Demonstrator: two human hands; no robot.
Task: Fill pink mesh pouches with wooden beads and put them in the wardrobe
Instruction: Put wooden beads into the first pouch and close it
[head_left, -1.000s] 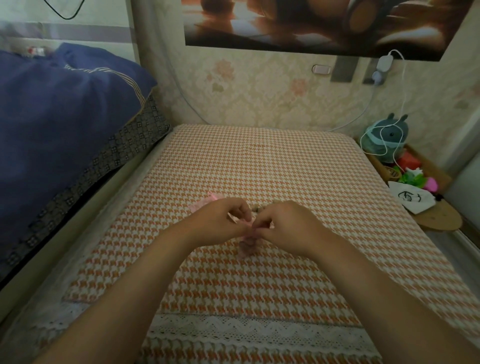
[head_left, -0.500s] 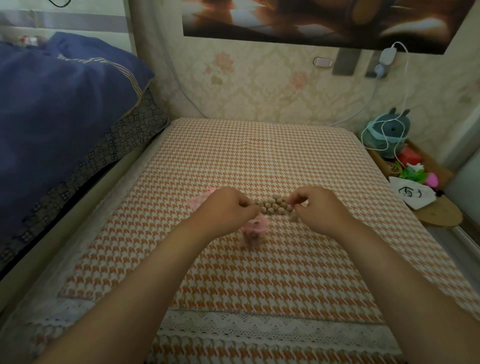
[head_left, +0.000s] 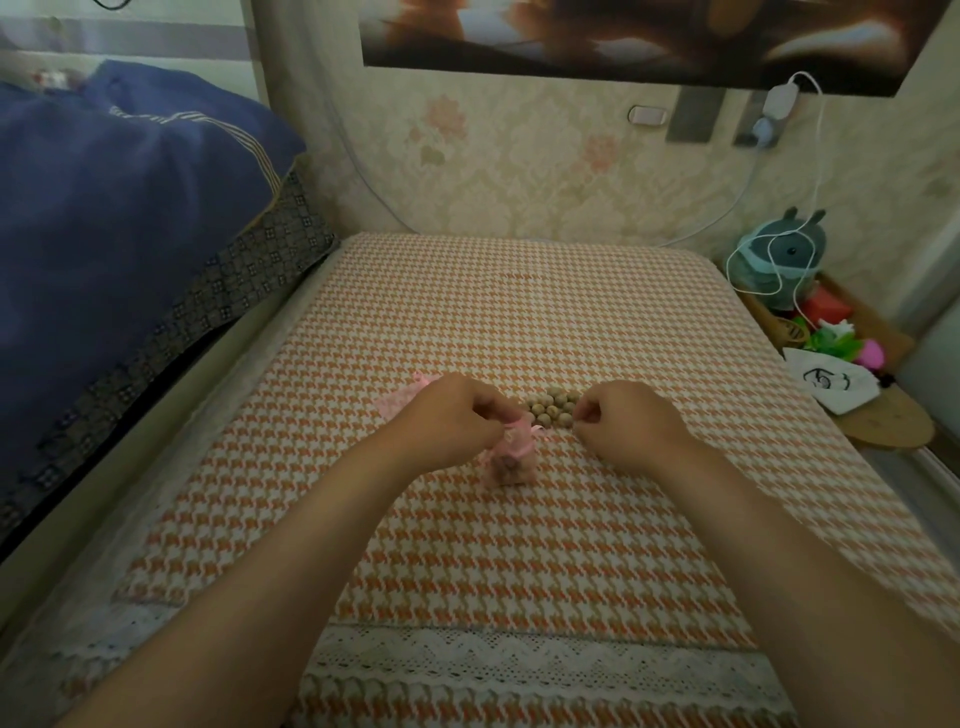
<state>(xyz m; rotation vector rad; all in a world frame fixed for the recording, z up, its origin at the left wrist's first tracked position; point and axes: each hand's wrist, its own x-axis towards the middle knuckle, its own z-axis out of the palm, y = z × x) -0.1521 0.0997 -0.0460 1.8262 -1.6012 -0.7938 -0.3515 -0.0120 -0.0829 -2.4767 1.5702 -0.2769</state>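
Note:
A small pink mesh pouch (head_left: 508, 464) with dark wooden beads inside stands on the orange houndstooth bed cover (head_left: 519, 545). My left hand (head_left: 457, 418) is shut on its gathered top, where a pink ribbon sticks out. Just behind it lies a small pile of loose wooden beads (head_left: 553, 407). To the right of the pile, my right hand (head_left: 631, 423) has its thumb and fingertips pinched together; whether anything is between them is too small to tell. More flat pink pouches (head_left: 399, 400) lie partly hidden behind my left hand.
A blue quilt (head_left: 119, 218) is heaped on the bed at the left. On the right, a low wooden stand (head_left: 883, 426) holds a white drawstring bag (head_left: 831, 382), a teal toy (head_left: 779, 260) and small coloured things. A white cable hangs from a wall charger (head_left: 779, 101).
My hands, pressed together over the pouch a second ago, have drawn apart sideways. The bead pile and the gathered pouch top now show between them.

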